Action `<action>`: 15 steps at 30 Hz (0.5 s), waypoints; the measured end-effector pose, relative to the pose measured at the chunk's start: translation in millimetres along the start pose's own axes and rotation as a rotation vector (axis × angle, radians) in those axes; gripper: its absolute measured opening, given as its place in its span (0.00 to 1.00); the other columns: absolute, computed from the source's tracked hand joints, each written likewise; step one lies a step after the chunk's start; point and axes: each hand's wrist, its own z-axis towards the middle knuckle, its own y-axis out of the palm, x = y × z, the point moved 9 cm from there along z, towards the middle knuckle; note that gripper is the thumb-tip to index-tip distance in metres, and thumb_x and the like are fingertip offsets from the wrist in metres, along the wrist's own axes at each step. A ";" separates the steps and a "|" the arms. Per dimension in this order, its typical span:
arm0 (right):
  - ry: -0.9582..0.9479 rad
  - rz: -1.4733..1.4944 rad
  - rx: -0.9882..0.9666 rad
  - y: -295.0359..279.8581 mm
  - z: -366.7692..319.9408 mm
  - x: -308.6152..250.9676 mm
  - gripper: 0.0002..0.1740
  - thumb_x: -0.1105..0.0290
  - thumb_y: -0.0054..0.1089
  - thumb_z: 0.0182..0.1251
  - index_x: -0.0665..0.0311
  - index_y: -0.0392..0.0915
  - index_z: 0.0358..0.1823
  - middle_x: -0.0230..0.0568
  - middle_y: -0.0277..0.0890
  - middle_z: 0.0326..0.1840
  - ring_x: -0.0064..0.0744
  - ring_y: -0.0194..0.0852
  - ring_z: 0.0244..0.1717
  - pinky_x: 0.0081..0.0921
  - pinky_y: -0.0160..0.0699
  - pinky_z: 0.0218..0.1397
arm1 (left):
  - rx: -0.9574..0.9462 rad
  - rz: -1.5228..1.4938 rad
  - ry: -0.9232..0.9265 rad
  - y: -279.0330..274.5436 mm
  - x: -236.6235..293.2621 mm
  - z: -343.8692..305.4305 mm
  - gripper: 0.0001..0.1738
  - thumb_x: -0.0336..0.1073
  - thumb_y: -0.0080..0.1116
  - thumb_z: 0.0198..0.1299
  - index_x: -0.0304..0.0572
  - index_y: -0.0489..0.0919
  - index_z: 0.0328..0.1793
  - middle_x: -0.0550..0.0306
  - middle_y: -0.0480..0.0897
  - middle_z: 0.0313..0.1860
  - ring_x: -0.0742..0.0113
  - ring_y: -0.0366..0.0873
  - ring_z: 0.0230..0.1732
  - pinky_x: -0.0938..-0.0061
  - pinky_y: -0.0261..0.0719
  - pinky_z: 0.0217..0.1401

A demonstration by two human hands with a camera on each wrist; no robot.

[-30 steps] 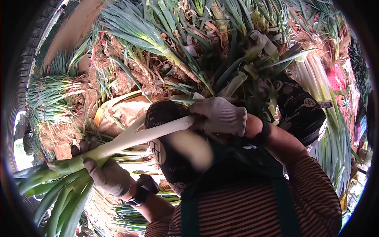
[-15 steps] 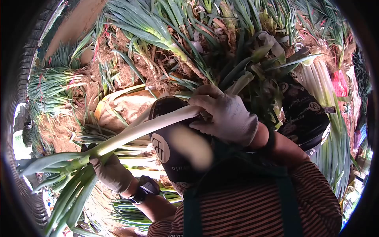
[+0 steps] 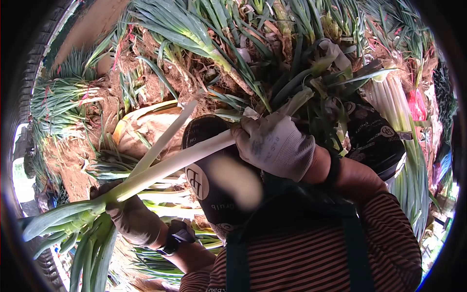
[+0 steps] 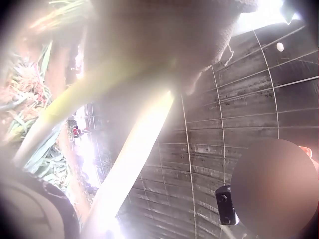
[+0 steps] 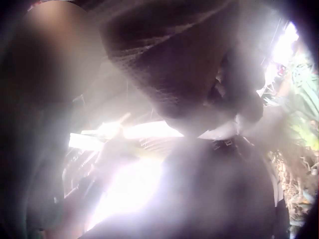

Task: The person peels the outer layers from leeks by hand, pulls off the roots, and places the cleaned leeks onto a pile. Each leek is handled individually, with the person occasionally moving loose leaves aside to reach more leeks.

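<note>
A large green onion with a white shank (image 3: pixel 177 168) lies slanting across my front in the head view. My left hand (image 3: pixel 134 219), in a grey glove, grips it where the green leaves (image 3: pixel 65 219) fan out at lower left. A second, thinner white stalk (image 3: pixel 168 134) comes from the same grip, its far end free. My right hand (image 3: pixel 277 146), in a pale glove, has its fingers curled round the shank's other end. In the left wrist view, both stalks, the brighter shank (image 4: pixel 132 159) among them, run down from the blurred hand. Glare and the glove hide the right hand's grip up close.
Heaped green onions (image 3: pixel 194 39) with dirty roots lie ahead. A bundle of peeled green onions (image 3: pixel 401 126) lies at right. Several peeled stalks (image 3: pixel 170 199) rest beneath my left arm. My dark-covered knees (image 3: pixel 204 175) flank loose peelings (image 3: pixel 316 82).
My right hand loosened its fingers at the shank's end, then curled them round it again. The thinner stalk now stands farther apart from the thick shank, its end exposed.
</note>
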 end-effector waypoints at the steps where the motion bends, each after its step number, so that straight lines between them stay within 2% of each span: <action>1: -0.009 -0.003 -0.012 -0.7 1.3 -0.7 0.13 0.67 0.56 0.57 0.67 0.80 0.39 0.39 0.72 0.24 0.35 0.75 0.22 0.34 0.72 0.22 | -0.001 -0.032 -0.012 -1.2 -2.3 0.4 0.32 0.35 0.63 0.63 0.38 0.67 0.72 0.58 0.74 0.64 0.64 0.70 0.66 0.63 0.63 0.75; 4: -0.014 0.028 -0.028 -3.2 3.9 -0.1 0.13 0.67 0.56 0.58 0.67 0.79 0.39 0.39 0.72 0.24 0.35 0.75 0.22 0.34 0.72 0.22 | -0.052 -0.079 -0.012 7.1 -1.7 -2.1 0.32 0.34 0.64 0.63 0.39 0.67 0.72 0.58 0.74 0.65 0.63 0.70 0.66 0.63 0.61 0.76; 7: 0.046 0.188 0.000 -4.2 3.5 5.1 0.13 0.66 0.56 0.58 0.67 0.79 0.40 0.39 0.72 0.25 0.36 0.75 0.23 0.35 0.73 0.23 | -0.110 -0.123 -0.001 12.2 0.8 0.6 0.29 0.36 0.63 0.63 0.41 0.71 0.70 0.57 0.76 0.62 0.63 0.71 0.66 0.63 0.64 0.75; 9: 0.112 0.337 0.012 -4.7 1.4 10.4 0.13 0.67 0.55 0.59 0.67 0.79 0.40 0.39 0.73 0.25 0.37 0.76 0.23 0.34 0.74 0.24 | -0.099 -0.231 -0.045 14.4 -0.7 1.0 0.32 0.33 0.67 0.58 0.42 0.70 0.69 0.60 0.75 0.62 0.65 0.70 0.64 0.64 0.62 0.76; 12: 0.053 0.239 0.011 1.9 -1.8 4.0 0.13 0.68 0.55 0.60 0.68 0.80 0.41 0.40 0.74 0.26 0.38 0.77 0.24 0.34 0.75 0.27 | -0.085 -0.223 -0.057 20.1 0.8 -2.7 0.33 0.32 0.71 0.54 0.44 0.71 0.67 0.62 0.74 0.58 0.66 0.69 0.62 0.66 0.61 0.76; 15: 0.007 0.140 -0.017 -4.9 4.0 -1.6 0.12 0.69 0.55 0.59 0.69 0.80 0.39 0.40 0.73 0.24 0.37 0.75 0.22 0.35 0.74 0.23 | -0.080 -0.171 -0.034 20.7 4.7 -2.0 0.33 0.32 0.72 0.53 0.46 0.72 0.66 0.63 0.74 0.55 0.66 0.69 0.61 0.67 0.61 0.75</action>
